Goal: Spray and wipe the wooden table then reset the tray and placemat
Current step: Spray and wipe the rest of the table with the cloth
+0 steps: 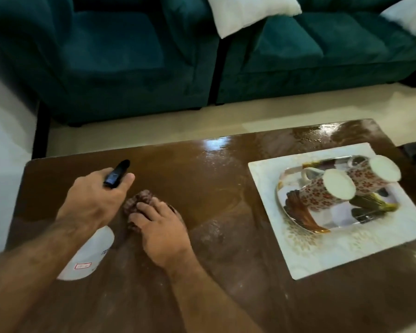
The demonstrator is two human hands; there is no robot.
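Glossy brown wooden table [226, 179], wet sheen at far edge. White rectangular placemat [346, 255] on table's right part; mirrored oval tray [360, 219] on it. White plastic spray bottle [89, 255] over table's left part, left hand [94, 200] grip closed round black trigger head. Right hand [163, 231] fingers flat, pressing brown checked cloth [139, 200] onto table.

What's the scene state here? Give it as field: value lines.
left hand: grips the spray bottle by its black head, nozzle pointing away over the table
right hand: presses the brown cloth flat on the wooden table
table surface: wet sheen and droplets at the far side
placemat: white, on the right part of the table
tray: mirrored, on the placemat
mugs: two patterned, upside down on the tray
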